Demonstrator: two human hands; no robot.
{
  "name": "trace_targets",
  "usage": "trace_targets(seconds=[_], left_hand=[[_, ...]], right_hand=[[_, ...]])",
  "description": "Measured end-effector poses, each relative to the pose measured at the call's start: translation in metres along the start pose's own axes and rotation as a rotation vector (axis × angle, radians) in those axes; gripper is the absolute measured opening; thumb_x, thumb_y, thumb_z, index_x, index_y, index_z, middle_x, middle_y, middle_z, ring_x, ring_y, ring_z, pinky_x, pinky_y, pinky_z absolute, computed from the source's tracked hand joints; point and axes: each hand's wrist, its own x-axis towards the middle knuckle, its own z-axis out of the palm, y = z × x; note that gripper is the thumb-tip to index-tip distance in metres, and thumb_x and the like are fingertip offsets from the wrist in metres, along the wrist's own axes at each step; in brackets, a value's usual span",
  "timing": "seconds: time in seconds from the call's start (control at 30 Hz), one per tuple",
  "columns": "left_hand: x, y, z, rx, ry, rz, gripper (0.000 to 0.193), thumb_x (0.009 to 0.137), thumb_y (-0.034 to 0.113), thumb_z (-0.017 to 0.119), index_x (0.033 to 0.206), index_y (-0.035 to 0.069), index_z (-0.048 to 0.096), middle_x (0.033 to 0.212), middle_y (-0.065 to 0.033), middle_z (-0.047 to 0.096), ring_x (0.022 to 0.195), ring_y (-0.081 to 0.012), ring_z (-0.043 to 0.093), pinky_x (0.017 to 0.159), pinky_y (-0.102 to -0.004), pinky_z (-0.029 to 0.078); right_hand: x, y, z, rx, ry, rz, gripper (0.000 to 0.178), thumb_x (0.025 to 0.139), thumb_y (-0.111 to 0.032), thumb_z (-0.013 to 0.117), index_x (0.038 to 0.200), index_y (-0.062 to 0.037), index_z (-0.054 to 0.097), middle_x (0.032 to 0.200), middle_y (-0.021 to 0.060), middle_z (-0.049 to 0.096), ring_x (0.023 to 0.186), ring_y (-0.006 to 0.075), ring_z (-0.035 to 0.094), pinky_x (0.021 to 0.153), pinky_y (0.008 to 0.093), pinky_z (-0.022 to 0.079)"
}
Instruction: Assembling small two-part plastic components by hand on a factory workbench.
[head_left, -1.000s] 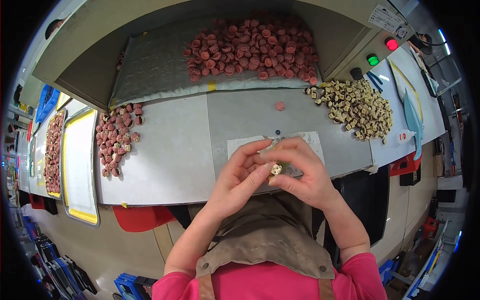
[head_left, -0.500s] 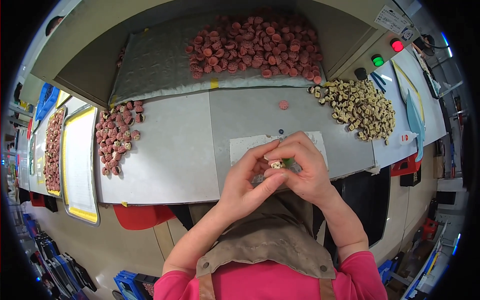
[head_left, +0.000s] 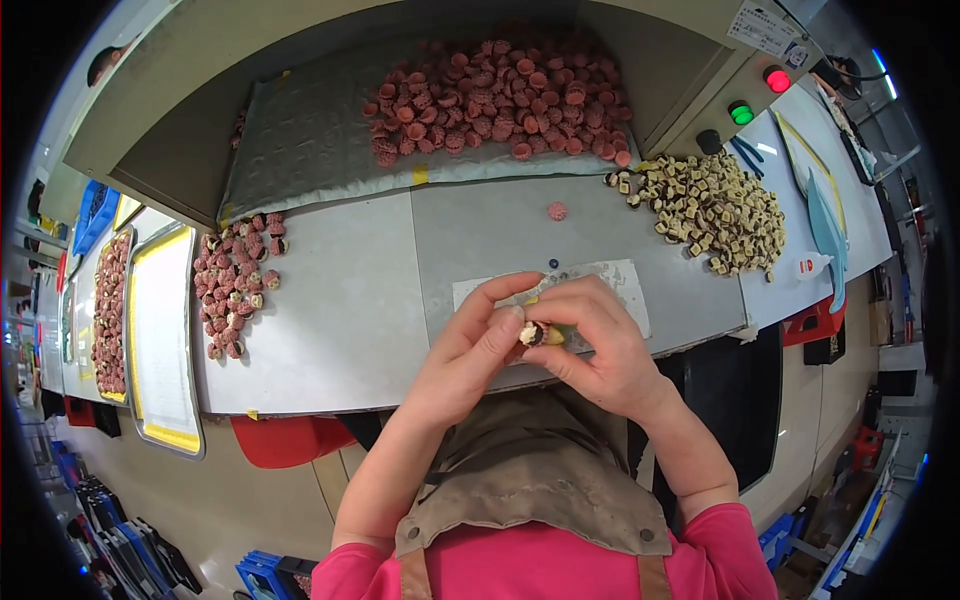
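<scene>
Above the near edge of the table, my two hands meet at a small cream-and-dark piece (head_left: 533, 334). My right hand (head_left: 610, 350) pinches it between thumb and bent fingers, with something yellow-green showing at those fingers. The thumb of my left hand (head_left: 462, 365) presses at the other side of the piece, its index finger stretched above. A pink edge shows by the piece; the rest is hidden by my fingers. Beneath my hands lies a white speckled board (head_left: 622, 285). One pink bumpy, raspberry-like cup (head_left: 557, 211) rests beyond it, with a small dark bead (head_left: 553, 263) nearer.
Pink hollow cups (head_left: 500, 105) are heaped on a grey cloth (head_left: 300, 150) inside a hooded cabinet. Small cream-and-dark blocks (head_left: 715, 215) pile up at right, beside a white bottle (head_left: 808, 265). Pink pieces with dark and cream ends (head_left: 235, 285) cluster at left, near a yellow-edged tray (head_left: 163, 340).
The piece has turned and shifted slightly left, showing more of its dark side. My left thumb has come up against it. The whole view has shifted slightly.
</scene>
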Motion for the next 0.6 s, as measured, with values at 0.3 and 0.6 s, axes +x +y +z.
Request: trace_targets(seconds=[0.3, 0.6], left_hand=[[-0.001, -0.006, 0.007, 0.084, 0.076, 0.040, 0.045, 0.101, 0.028, 0.046, 0.137, 0.004, 0.037, 0.109, -0.0063, 0.061, 0.105, -0.0124, 0.055, 0.092, -0.0281, 0.044], [0.004, -0.005, 0.007, 0.044, 0.068, 0.063, 0.040, 0.100, 0.023, 0.049, 0.133, 0.004, 0.040, 0.109, -0.0075, 0.061, 0.103, -0.0122, 0.056, 0.089, -0.0289, 0.046]], right_hand=[[-0.002, 0.001, -0.002, 0.048, -0.016, 0.070, 0.031, 0.077, -0.010, 0.071, 0.106, -0.0049, 0.061, 0.106, 0.0110, 0.058, 0.097, 0.0264, 0.056, 0.083, 0.0356, 0.046], [0.001, 0.002, 0.000, 0.198, -0.025, 0.164, 0.026, 0.077, -0.002, 0.064, 0.102, -0.0044, 0.060, 0.105, 0.0107, 0.058, 0.095, 0.0266, 0.056, 0.085, 0.0345, 0.045]])
